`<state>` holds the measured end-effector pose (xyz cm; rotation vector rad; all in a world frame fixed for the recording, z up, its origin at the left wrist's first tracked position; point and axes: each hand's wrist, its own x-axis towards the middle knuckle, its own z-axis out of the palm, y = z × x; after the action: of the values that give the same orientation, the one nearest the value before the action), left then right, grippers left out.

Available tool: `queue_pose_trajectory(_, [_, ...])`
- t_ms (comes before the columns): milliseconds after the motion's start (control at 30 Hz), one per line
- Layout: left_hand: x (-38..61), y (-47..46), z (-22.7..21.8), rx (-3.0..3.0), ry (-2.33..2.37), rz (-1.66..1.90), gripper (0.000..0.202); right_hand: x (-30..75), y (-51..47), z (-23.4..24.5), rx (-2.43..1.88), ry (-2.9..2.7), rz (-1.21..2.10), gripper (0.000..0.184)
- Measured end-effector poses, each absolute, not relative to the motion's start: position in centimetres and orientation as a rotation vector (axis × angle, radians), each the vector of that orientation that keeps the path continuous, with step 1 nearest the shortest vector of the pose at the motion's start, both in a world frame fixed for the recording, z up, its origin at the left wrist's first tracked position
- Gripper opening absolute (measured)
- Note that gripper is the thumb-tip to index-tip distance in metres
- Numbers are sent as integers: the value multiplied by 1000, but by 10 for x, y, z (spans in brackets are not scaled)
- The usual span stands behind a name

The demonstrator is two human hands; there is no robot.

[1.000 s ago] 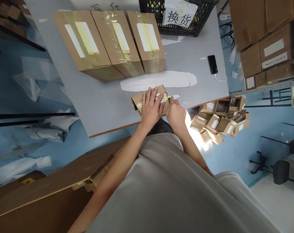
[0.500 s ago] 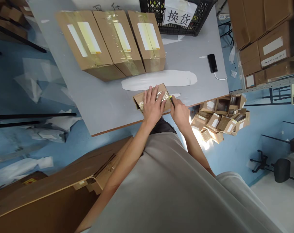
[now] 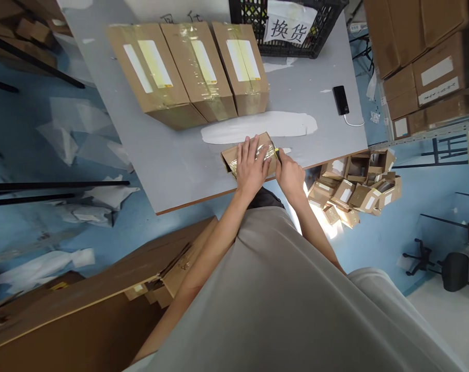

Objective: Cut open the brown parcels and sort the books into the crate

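A small taped cardboard box (image 3: 231, 155) lies near the front edge of the grey table (image 3: 172, 160). My left hand (image 3: 252, 166) rests flat on top of it, fingers spread. My right hand (image 3: 290, 173) is closed round a small yellow-and-black tool (image 3: 276, 153), apparently a cutter, whose tip touches the box's right end.
Three large taped boxes (image 3: 195, 67) stand side by side at the back of the table, with a black crate (image 3: 319, 36) bearing a paper sign behind them. A phone (image 3: 341, 99) on a cable lies at right. Small boxes (image 3: 354, 186) are piled on the floor at right; flattened cardboard (image 3: 82, 305) lies at lower left.
My right hand has brought the yellow tool up against the box's right end. My left hand stays pressed on the box. The view has shifted slightly.
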<state>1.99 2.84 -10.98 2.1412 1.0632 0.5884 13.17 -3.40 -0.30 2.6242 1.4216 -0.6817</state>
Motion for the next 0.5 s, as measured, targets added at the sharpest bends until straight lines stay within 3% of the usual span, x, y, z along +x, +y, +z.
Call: queue_pose_trajectory(500, [23, 25, -111, 2216, 1026, 582, 44, 136, -40, 25, 2483, 1294, -678, 50])
